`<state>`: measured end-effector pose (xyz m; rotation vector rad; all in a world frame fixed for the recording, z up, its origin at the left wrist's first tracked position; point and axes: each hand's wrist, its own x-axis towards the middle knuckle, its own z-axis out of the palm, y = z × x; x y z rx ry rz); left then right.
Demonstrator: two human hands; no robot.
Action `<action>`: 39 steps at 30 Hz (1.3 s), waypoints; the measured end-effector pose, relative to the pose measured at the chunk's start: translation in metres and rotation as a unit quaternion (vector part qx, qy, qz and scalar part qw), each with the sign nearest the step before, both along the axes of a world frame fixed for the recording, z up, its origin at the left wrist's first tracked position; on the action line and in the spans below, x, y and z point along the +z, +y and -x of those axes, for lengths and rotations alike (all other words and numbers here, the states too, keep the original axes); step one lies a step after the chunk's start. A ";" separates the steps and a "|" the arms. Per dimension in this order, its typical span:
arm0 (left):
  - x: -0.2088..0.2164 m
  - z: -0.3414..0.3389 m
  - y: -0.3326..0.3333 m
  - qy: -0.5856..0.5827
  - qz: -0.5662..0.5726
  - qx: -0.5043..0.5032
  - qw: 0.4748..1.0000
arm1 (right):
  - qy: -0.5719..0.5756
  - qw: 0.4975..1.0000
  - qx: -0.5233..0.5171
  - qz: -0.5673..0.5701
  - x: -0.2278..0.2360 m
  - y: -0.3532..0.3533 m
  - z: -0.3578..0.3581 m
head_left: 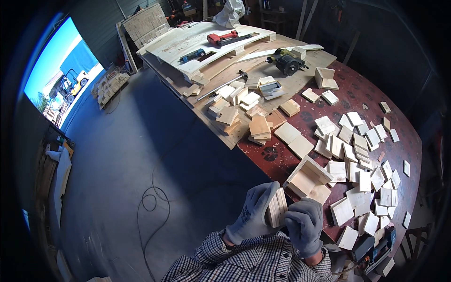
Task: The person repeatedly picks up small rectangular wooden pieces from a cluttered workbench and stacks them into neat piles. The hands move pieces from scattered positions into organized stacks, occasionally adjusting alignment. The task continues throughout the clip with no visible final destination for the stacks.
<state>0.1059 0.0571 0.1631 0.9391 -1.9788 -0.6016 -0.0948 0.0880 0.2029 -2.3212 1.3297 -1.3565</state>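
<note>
Cable (152, 202) looped on the floor (105, 188), lower left of centre. Left hand (253, 214), grey-gloved, at lower centre, closed around a stack of small wood pieces (277, 207). Right hand (304, 223), also gloved, just right, curled against the stack's right edge; cannot tell whether pinching or merely touching. Open wooden box (304, 182) on the red table (401, 145), just above the right hand. Loose wood blocks (364, 181) across the table, right of the frame.

The red, dark-spotted table (403, 141) carries scattered wooden pieces (364, 181) — plus an open wooden box (317, 169).
</note>
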 end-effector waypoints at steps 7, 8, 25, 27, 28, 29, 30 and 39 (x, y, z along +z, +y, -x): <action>0.004 0.002 -0.002 0.018 -0.004 0.027 0.999 | -0.102 0.989 -0.083 -0.067 -0.003 0.009 0.005; 0.005 0.001 -0.002 0.020 -0.003 0.038 0.999 | -0.120 0.986 -0.080 -0.085 -0.007 0.010 0.008; 0.006 0.003 -0.003 0.076 -0.024 -0.043 0.996 | -0.381 0.783 0.185 -0.456 -0.023 0.006 0.004; 0.003 0.011 -0.001 0.043 0.007 -0.032 0.999 | -0.355 0.768 0.185 -0.499 -0.026 0.006 0.009; 0.003 0.012 -0.001 0.043 0.003 -0.034 0.998 | -0.357 0.752 0.191 -0.520 -0.027 0.005 0.014; 0.004 0.012 -0.001 0.041 -0.001 -0.037 0.998 | -0.375 0.748 0.191 -0.513 -0.026 0.006 0.013; 0.004 0.013 -0.001 0.051 -0.002 -0.041 0.998 | -0.393 0.744 0.192 -0.506 -0.025 0.008 0.012; 0.004 0.016 0.000 0.043 0.000 -0.057 0.997 | -0.442 0.714 0.177 -0.514 -0.024 0.006 0.007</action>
